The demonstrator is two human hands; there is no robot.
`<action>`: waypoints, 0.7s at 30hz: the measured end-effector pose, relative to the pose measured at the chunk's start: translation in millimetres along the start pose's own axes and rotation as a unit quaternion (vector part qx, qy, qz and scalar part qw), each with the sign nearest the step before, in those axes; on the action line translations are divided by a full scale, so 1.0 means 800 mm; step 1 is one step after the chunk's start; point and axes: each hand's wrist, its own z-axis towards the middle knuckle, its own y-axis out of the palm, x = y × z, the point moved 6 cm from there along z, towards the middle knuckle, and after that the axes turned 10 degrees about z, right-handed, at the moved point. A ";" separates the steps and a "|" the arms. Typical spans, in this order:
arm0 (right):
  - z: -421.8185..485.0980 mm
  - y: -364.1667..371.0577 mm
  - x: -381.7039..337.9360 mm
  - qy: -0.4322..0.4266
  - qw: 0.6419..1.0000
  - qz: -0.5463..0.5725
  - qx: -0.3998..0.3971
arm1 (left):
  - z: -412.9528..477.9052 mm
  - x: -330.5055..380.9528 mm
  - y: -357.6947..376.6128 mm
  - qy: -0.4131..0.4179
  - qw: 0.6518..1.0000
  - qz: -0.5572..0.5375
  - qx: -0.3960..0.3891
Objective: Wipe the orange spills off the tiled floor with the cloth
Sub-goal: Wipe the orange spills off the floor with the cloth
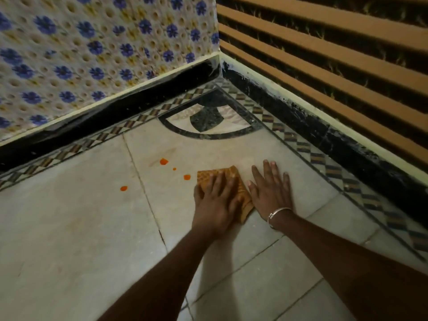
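Cloth (231, 175), orange waffle-looking one, sits on the tiled floor (69, 228) under the left hand (215, 202), fingers laid flat pressing it down, right hand (271, 193) spread on bare tile just beside, orange spills (164, 161) near the cloth's left.

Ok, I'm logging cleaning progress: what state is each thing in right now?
left hand: fingers straight, pressing cloth
cloth: flat on floor, under left hand
right hand: flat on bare floor, beside cloth
orange spills: four spots, unwiped, left of cloth
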 end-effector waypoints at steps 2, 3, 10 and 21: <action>0.001 0.009 0.004 -0.013 1.000 -0.022 0.002 | 0.013 0.008 0.023 0.015 0.999 0.042 0.005; 0.001 0.009 0.004 -0.017 0.999 -0.028 0.012 | 0.022 0.008 0.026 0.016 0.998 0.059 0.019; 0.001 0.014 0.010 -0.031 0.999 -0.031 0.028 | 0.096 -0.074 0.004 -0.024 0.996 0.079 0.019; 0.015 0.021 -0.009 -0.075 0.995 -0.064 0.009 | 0.042 -0.010 0.024 -0.096 0.995 0.024 0.020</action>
